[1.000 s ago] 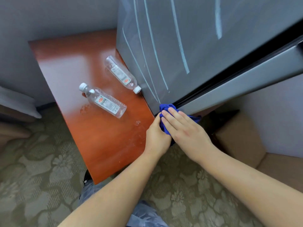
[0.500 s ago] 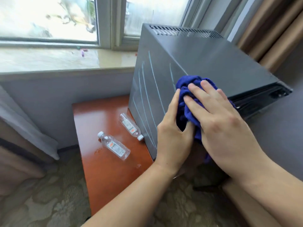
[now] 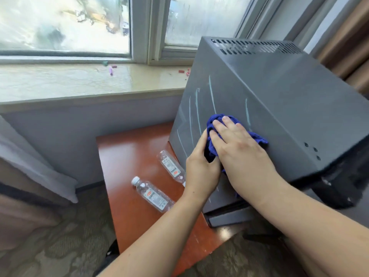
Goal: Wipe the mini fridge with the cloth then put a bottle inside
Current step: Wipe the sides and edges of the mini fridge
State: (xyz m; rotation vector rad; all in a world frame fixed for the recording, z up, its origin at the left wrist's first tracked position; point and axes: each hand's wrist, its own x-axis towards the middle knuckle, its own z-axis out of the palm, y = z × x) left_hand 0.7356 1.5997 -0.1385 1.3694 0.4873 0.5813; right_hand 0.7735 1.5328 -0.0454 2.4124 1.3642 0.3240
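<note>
Head view. We are in the wiping step. The mini fridge (image 3: 269, 108) fills the right half of the frame, its grey side panel crossed by pale streaks. The cloth (image 3: 214, 126), blue and bunched, lies against that panel at centre frame. Our right hand (image 3: 237, 152) presses flat on top of it, fingers extended and close together. Our left hand (image 3: 201, 170) curls around the lower left edge of the bunch, gripping it.

To wipe well, we judge that we should keep the palm flat, so pressure spreads through the bunch, and stroke across the streaks toward the left of the panel, where marks remain.

Two bottles lie on their sides on the table (image 3: 127, 156), lower centre: the nearer bottle (image 3: 152, 194) apart from the fridge, the farther bottle (image 3: 171, 166) just beside the panel's base. We cannot tell whether the door is open.
</note>
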